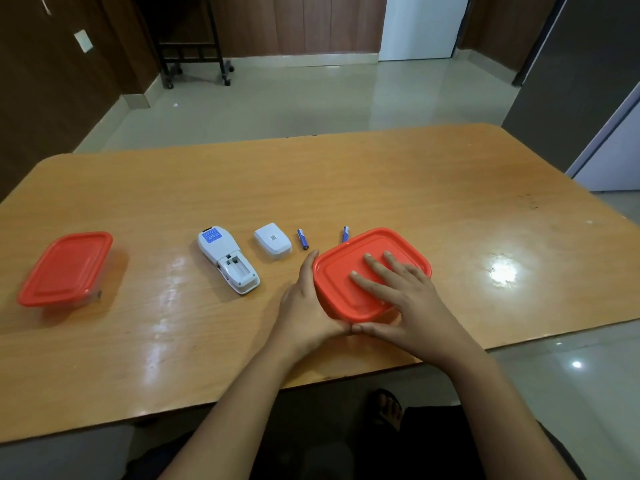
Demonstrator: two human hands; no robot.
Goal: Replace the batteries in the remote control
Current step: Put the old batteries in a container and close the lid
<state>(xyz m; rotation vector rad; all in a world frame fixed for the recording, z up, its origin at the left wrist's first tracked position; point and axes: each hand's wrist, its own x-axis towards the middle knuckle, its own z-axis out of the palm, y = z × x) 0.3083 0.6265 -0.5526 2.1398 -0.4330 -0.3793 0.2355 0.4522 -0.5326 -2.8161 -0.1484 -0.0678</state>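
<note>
1. My left hand (pixel 304 306) grips the left side of the red-lidded container (pixel 337 268); my right hand (pixel 398 292) presses flat on its lid, fingers spread.
2. The remote control (pixel 227 259) lies face down on the table (pixel 346 174), left of my hands, battery bay open.
3. The battery cover (pixel 273 241), first battery (pixel 302 239) and second battery (pixel 345 234) lie to its right.

One wide-angle view, worn on the person's head, looks forward and steeply down from above the near long edge of the wooden table (pixel 450 188). It sits close: that edge crosses the lower frame, climbing toward the right, and the left hand (pixel 304 306) and right hand (pixel 405 299) reach in from below it to a red-lidded box (pixel 339 296). Beyond the table's far edge, the floor (pixel 311 98) and wood-panelled wall (pixel 311 22) fill the top. The lens bows the table's edges.
</note>
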